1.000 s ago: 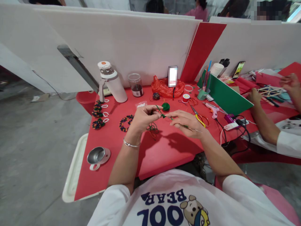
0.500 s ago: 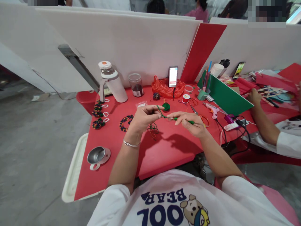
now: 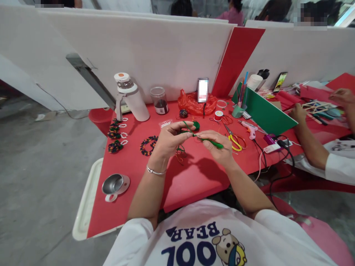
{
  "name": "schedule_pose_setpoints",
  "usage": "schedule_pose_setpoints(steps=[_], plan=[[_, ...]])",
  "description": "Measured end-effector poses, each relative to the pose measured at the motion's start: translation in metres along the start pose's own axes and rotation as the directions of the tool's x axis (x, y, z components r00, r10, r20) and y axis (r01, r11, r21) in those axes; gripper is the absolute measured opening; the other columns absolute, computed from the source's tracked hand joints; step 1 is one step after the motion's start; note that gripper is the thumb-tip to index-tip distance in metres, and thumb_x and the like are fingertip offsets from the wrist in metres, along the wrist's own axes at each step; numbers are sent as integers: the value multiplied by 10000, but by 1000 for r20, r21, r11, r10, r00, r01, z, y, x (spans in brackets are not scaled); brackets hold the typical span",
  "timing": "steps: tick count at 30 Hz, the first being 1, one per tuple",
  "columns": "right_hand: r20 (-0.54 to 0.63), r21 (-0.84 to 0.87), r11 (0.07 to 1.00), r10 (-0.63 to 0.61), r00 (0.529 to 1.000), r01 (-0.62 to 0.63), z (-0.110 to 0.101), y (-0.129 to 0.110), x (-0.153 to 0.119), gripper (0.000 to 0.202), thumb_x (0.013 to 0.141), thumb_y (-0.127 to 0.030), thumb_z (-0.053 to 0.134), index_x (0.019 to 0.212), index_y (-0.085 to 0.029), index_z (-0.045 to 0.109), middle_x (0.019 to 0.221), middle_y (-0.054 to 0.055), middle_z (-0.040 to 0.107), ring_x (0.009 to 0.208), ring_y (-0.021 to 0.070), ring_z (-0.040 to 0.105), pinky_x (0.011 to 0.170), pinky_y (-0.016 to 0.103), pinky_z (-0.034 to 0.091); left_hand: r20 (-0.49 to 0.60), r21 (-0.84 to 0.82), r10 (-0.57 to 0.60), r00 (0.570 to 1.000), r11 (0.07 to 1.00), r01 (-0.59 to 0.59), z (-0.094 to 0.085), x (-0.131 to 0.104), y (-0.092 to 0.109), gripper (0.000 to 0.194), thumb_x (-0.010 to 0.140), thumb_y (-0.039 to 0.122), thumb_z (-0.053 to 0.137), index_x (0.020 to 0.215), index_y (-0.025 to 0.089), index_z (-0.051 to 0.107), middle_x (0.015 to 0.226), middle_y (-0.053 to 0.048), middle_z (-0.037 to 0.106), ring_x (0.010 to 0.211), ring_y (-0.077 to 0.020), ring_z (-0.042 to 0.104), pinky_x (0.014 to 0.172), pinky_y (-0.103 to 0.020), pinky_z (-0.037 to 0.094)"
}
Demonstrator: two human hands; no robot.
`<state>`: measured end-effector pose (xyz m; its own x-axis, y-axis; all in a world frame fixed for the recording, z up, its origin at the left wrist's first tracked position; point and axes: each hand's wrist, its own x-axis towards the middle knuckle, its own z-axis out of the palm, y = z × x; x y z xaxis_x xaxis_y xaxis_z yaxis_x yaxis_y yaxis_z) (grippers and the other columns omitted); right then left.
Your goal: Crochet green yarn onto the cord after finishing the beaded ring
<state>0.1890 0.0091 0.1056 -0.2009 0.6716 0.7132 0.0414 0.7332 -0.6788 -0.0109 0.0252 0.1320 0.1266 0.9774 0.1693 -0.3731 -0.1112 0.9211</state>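
Green yarn (image 3: 187,126) runs over the fingers of my left hand (image 3: 169,139), which pinches it between thumb and fingertips. My right hand (image 3: 219,147) grips a crochet hook (image 3: 215,143) with a green handle, its metal tip meeting the yarn at my left fingertips. Behind the hands lies a green yarn ball (image 3: 196,126). Loose green and orange strands (image 3: 180,153) hang or lie below my left hand. A dark multicoloured ring (image 3: 145,146) lies beside my left wrist, partly hidden by it.
On the red table (image 3: 191,184) are a metal cup (image 3: 115,184), white flask (image 3: 135,103), jar (image 3: 160,101), yellow-handled scissors (image 3: 235,142), glue gun (image 3: 251,130) and power strip (image 3: 274,147). A green board (image 3: 269,112) stands at right, beside another person's arm (image 3: 310,144).
My right hand and the hook have moved left, closer to my left hand, uncovering the yellow scissors handle. Another person's second hand has come into view at the far right.
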Motion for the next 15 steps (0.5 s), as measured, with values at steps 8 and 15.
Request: schedule_pose_setpoints(steps=[8,15], plan=[[-85,-22,1000,-11,996,10,10,0,-4,229,1014,-236,640,1179,-320,774,1143,41,815,1062,215,766,947,431,651,-71,-8,43,997,999,-44,4,0,-1,393,539,261,1020,888,176,862,638,-12,701,537,-75,552,493,-201,415],[-84,-355,916,-231,969,187,17,-2,2,319,983,-149,655,1248,-303,742,1116,62,783,1053,218,737,929,422,628,-173,-18,63,983,998,-67,16,-2,-10,440,530,246,1013,930,161,851,697,-22,732,556,-69,558,486,-182,404]])
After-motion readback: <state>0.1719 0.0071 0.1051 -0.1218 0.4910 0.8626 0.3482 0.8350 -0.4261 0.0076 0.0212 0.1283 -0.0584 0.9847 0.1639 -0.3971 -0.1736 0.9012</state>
